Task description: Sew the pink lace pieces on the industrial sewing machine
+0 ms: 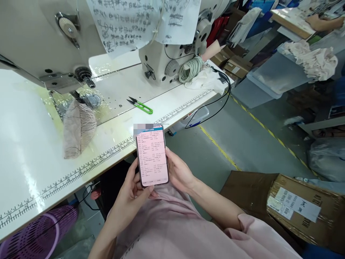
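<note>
White bench [24, 144], ruler scale along its near edge, extended ahead of the lap. Phone [152, 154] upright between both hands, just off that edge, screen lit with rows of text too small to read. Left hand [134, 190]: fingers curled at the phone's side, thumb at its lower edge, pinching it. Right hand [180, 174]: thumb pressed to the opposite edge; remaining fingers hidden behind, spread could not be told

Beyond, cloth [72, 133] lay under the foot of the nearer sewing machine [29, 39], untouched by either hand. Judged part-worked from its position; how much was stitched or left could not be told. Green-handled snips [145, 107] lay on the bench, out of hand

Farther off: second sewing machine [156, 68], coiled cord [191, 70] beside it; then, across the floor [212, 154], a co-worker's hand [318, 23] at another work surface
</note>
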The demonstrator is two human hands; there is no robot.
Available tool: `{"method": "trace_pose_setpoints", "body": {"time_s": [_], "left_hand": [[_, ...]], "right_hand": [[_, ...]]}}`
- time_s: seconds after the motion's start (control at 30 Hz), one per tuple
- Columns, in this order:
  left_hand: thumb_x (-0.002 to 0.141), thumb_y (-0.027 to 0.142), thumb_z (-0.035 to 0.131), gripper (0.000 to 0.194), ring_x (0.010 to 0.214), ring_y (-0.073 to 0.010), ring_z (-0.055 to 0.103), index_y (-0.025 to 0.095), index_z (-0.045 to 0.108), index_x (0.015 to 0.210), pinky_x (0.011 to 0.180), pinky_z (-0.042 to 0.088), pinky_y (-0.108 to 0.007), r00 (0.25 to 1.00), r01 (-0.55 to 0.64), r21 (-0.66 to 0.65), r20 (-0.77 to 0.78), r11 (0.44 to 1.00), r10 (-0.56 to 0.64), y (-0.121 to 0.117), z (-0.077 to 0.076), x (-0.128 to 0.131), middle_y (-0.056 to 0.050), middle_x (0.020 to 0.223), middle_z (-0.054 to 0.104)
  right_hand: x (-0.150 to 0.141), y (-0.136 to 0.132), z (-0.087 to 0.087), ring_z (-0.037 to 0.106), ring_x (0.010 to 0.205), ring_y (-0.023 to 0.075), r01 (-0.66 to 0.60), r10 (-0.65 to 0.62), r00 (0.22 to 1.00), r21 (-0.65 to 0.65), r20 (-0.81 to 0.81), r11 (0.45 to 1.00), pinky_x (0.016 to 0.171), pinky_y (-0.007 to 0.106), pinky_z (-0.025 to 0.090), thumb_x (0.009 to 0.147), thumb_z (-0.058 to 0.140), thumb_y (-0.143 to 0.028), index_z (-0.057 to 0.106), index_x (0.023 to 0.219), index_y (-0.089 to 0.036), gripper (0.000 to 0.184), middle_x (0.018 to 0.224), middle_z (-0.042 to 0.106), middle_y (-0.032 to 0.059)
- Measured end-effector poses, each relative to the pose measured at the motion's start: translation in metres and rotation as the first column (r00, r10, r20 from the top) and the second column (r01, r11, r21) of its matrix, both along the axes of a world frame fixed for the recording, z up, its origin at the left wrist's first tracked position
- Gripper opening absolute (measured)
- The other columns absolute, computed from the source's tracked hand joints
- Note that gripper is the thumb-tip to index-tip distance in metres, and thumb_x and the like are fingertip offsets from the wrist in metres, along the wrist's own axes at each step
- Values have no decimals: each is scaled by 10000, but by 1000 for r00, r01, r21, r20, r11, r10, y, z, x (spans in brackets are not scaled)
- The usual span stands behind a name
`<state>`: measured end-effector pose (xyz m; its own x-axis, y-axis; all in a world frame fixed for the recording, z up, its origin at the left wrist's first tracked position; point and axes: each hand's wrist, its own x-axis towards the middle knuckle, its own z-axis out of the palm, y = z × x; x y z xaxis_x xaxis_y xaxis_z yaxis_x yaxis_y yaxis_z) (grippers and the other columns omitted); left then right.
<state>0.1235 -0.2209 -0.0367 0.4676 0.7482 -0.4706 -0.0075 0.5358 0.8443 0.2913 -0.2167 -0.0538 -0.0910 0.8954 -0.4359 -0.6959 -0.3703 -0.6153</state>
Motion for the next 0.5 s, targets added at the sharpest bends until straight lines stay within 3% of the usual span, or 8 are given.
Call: {"method": "trace_pose_setpoints", "body": {"time_s": [0.13,0.5], "left_hand": [[829,346,714,867,727,-130,663,349,175,1508,768,602,-344,999,-21,0,-25,1000,21,-1,3,3,-43,1145,646],[857,352,685,873,742,-154,672,384,123,1525,782,602,-375,999,44,39,27,998,-45,0,-10,-5,-30,1053,651]], "right_hand": [[0,0,-1,656,976,221,0,0,1000,0,-17,1000,874,355,498,778,671,-615,682,1100,-204,522,1029,731,50],[0,0,2,660,947,219,0,0,1000,-4,-20,1000,849,348,498,778,671,-611,687,1087,-208,508,1005,733,48]]}}
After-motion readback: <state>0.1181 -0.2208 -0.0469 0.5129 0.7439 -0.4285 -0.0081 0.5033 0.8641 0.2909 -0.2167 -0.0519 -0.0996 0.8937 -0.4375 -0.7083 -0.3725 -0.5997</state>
